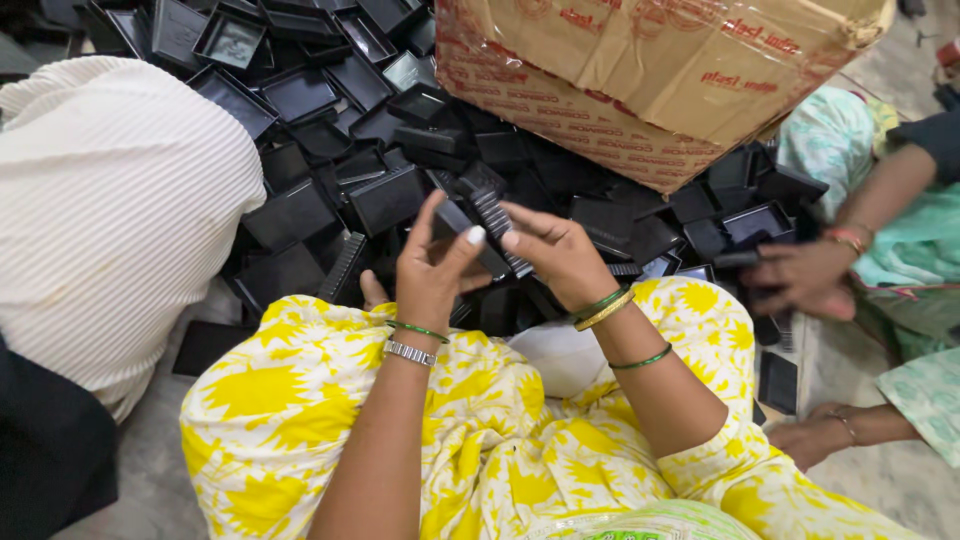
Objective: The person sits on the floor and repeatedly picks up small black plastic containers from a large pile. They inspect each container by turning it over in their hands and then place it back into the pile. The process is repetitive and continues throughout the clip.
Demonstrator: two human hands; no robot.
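Note:
My left hand and my right hand are raised above my lap and together hold a small stack of black plastic trays, seen edge-on. The left fingers curl around its near end, and the right fingers pinch its right side. My knees in yellow flowered cloth lie below. Just beyond my hands spreads a big heap of loose black plastic trays, lying at all angles.
A tilted brown cardboard box leans over the heap at the top right. A white ribbed sack bulges at the left. At the right another person's hand holds black trays; their second hand rests on the floor.

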